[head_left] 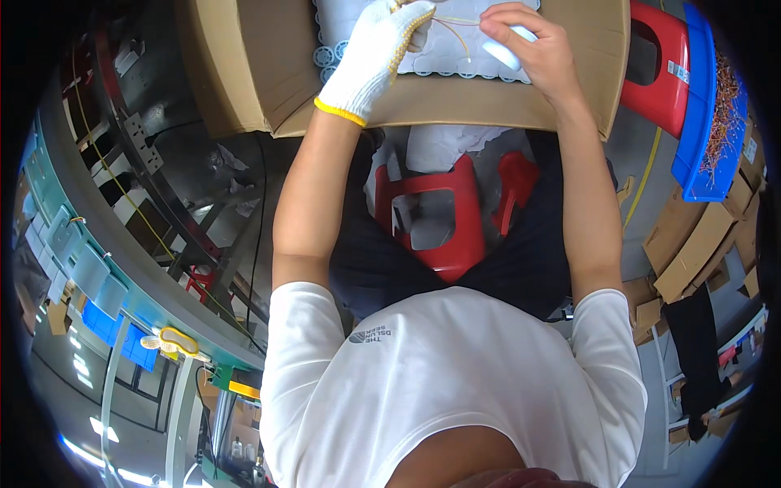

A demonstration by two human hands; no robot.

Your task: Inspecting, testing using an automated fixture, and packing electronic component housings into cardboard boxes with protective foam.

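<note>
Spanning both hands' grips (382, 37) (529, 45): thin wire (455, 24) (yellowish)

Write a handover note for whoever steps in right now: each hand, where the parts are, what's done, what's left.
Left hand: in a white knit glove with a yellow cuff, pinching one end of a thin yellow wire.
Right hand: bare, closed around a small white part that the wire runs toward.
Both work over a white moulded tray inside an open cardboard box resting above the lap.
A blue bin of copper-coloured wire pieces sits to the right; a red stool stands below.
Done: wire and part picked up.
Left: whether they are joined is hidden by the fingers.
</note>
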